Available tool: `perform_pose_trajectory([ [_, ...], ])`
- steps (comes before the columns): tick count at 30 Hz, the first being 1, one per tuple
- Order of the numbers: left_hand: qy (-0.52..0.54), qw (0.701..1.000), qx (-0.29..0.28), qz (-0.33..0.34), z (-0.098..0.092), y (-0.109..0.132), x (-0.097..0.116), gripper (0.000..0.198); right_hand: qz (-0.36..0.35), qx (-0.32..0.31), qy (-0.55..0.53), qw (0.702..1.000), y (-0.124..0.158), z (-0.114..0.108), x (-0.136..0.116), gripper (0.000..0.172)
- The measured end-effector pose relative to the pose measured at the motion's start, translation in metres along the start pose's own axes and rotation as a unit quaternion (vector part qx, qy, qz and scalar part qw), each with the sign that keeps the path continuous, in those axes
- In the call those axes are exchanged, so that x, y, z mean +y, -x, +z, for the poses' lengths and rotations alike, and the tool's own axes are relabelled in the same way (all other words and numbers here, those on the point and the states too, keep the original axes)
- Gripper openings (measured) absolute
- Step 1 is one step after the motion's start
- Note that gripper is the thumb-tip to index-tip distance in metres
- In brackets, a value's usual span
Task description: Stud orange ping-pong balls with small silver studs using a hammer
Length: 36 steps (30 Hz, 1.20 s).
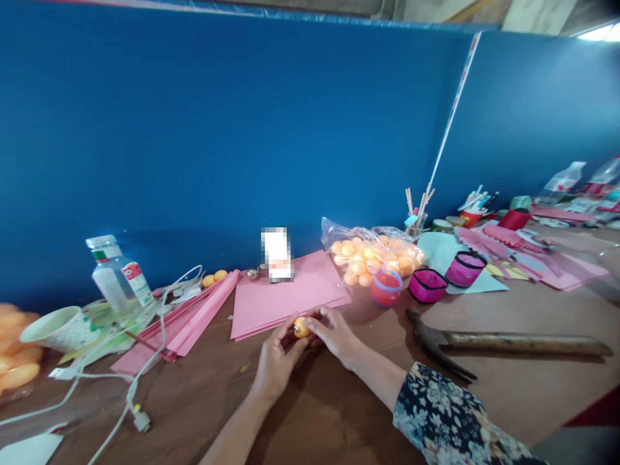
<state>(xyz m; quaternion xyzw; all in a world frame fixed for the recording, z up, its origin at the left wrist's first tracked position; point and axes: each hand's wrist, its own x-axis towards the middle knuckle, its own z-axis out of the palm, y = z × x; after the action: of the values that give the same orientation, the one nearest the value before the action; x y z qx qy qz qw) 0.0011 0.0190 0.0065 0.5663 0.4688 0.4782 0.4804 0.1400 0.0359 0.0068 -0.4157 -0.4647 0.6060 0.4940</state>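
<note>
A small orange ball (301,327) is held between my two hands, just in front of the pink paper sheets (281,303). My left hand (275,358) has its thumb and fingers closed around the ball's left side. My right hand (339,332) pinches the ball from the right. A small dark, shiny spot shows on the ball's left face; I cannot make out what it is. Beyond my right hand lies a clear plastic bag (363,255) of similar orange balls. A small red-filled cup (386,289) stands before that bag.
Right of my hands lies a claw hammer (518,343) with a wooden handle. Two magenta fabric holders (428,285) sit behind it. To the left are a white cable (140,374), a paper cup (61,329), a clear bottle (113,274) and folded pink paper (206,316). A blue partition (217,129) borders the table.
</note>
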Motion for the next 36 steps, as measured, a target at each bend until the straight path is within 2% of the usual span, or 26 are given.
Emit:
perform_pose_trajectory([
  [4,-0.016,1.0,0.005,0.011,-0.001,0.001,-0.004,0.051,0.018,0.008,-0.01,1.0,0.0,0.0,-0.003,0.03],
  [11,-0.018,0.999,-0.006,0.031,-0.001,0.0,-0.004,0.046,0.011,0.004,0.007,1.0,0.003,0.002,-0.006,0.028],
  [16,-0.014,0.999,0.008,0.034,0.0,0.001,-0.004,0.045,0.009,-0.001,0.005,1.0,0.003,0.002,-0.005,0.027],
  [26,-0.018,0.999,0.002,0.044,-0.001,0.002,-0.003,0.036,-0.02,-0.032,0.038,0.999,0.002,-0.001,-0.002,0.03],
  [36,-0.021,0.999,0.001,0.05,0.0,0.004,0.003,0.034,-0.052,-0.013,0.09,0.994,0.002,0.001,0.004,0.027],
])
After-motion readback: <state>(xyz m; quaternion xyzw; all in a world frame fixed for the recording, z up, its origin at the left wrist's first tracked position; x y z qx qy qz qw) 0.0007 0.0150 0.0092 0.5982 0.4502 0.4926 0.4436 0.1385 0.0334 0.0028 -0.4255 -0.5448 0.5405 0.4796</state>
